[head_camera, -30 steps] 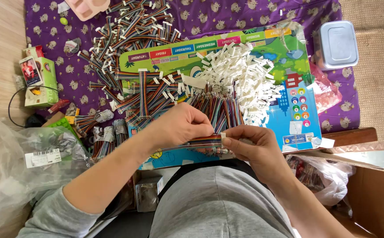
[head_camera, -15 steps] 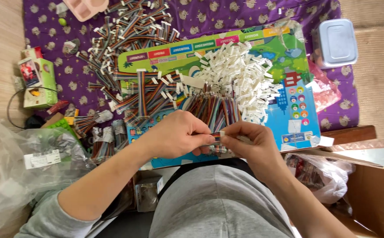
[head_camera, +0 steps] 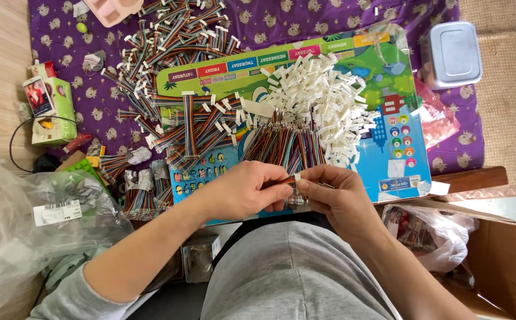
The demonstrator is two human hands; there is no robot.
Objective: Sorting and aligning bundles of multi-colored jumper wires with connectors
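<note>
From the head view, the spot where the two hands meet is hard to read: the left hand (head_camera: 243,189) and right hand (head_camera: 335,195) are both pinched shut on a small multicoloured ribbon cable (head_camera: 287,181) near the person's lap, and the fingers hide most of it, so its ends cannot be made out. Just beyond the hands a bundle of loose coloured wires (head_camera: 284,145) fans out on a bright children's board (head_camera: 388,148), with a heap of white plastic connectors (head_camera: 323,101) to its far right, too many to count. Finished rainbow cables (head_camera: 175,53) lie piled on the purple patterned cloth (head_camera: 329,18) at far left, also past counting. One grey lidded plastic box (head_camera: 453,53) sits at far right, its contents hidden. One cardboard box (head_camera: 501,261) at near right is cut off by the frame and holds a clear bag (head_camera: 436,234) of dark parts. One big clear plastic bag (head_camera: 27,231) at near left holds something green, unclear. A pink tray (head_camera: 113,9) is cropped at the top edge
</note>
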